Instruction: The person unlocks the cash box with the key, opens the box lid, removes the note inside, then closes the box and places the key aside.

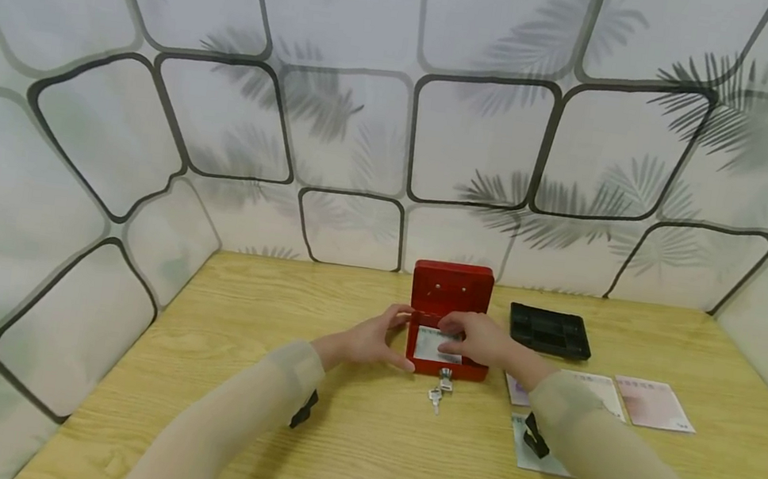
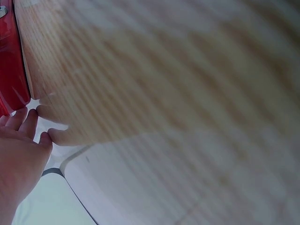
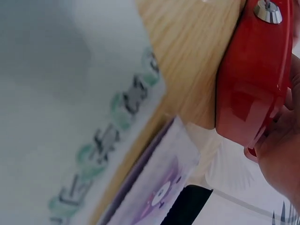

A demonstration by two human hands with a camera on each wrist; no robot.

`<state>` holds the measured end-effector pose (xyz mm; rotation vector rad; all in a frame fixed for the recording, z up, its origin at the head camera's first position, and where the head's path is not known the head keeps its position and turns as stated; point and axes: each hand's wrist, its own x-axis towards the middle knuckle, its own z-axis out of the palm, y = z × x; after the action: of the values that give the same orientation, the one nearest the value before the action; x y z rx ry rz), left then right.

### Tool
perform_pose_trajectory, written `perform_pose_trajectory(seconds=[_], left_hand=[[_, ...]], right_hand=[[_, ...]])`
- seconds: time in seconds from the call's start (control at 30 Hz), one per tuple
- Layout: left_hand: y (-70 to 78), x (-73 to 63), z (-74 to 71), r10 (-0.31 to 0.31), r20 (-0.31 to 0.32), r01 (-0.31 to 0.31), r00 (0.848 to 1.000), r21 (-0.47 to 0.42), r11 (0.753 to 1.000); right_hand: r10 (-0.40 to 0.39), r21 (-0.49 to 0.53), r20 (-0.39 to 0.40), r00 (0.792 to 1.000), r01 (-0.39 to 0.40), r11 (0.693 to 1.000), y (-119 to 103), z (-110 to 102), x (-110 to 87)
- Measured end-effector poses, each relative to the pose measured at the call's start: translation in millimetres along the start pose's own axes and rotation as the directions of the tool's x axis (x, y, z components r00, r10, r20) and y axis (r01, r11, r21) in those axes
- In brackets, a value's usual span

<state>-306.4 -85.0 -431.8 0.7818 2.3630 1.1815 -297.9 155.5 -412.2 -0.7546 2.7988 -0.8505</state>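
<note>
A red cash box [image 1: 450, 371] stands on the table with its lid [image 1: 452, 288] raised. Inside lies a pale grey-green note [image 1: 430, 344]. My left hand [image 1: 371, 340] spans the box's left side, thumb at the front corner and fingers by the back; in the left wrist view its fingertips are right at the red end. Over the note inside, my right hand [image 1: 483, 339] rests with thumb and forefinger spread apart. In the right wrist view the box's front wall partly hides its fingers. Keys [image 1: 435, 396] hang from the front lock [image 1: 446, 375].
Behind the right forearm sits a black compartment tray [image 1: 548, 331]. A pink note [image 1: 654, 404], a pale note [image 1: 599, 392], a purple note [image 3: 159, 187] and a grey-green note [image 3: 84, 93] lie to the right of the box. A patterned wall [image 1: 349, 227] rises behind the table [image 1: 343, 458].
</note>
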Motion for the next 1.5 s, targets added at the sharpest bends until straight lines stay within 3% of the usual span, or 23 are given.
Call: perform_pose_trajectory(seconds=[0.2,0.5,0.73,1.07,1.5], left_hand=[[3.6,-2.7,0.9,0.022,-0.004,-0.022,1.000,-0.029,0.999],[0.3,1.0,-1.0,0.024,-0.002,-0.024,1.000,0.000,1.000],[1.2,-1.1,-0.6,0.028,-0.002,-0.028,1.000,-0.023,0.999],[4.6,-1.6,-0.5,0.003,-0.002,-0.003,1.000,-0.004,1.000],[1.3,-0.7,0.9,0.001,-0.005,-0.002,1.000,-0.014,1.000]], right_hand=[[-0.014,-0.024,0.000,1.000,0.014,1.000,0.0,3.3,0.1],[-0.014,-0.059,0.004,1.000,0.014,0.998,-1.8,1.1,0.2],[-0.012,-0.029,0.012,1.000,0.013,1.000,-1.0,2.4,0.8],[-0.025,0.071,-0.063,0.998,0.030,0.997,1.8,1.2,-1.2],[-0.049,0.070,-0.058,0.997,0.053,0.996,2.7,2.9,-0.9]])
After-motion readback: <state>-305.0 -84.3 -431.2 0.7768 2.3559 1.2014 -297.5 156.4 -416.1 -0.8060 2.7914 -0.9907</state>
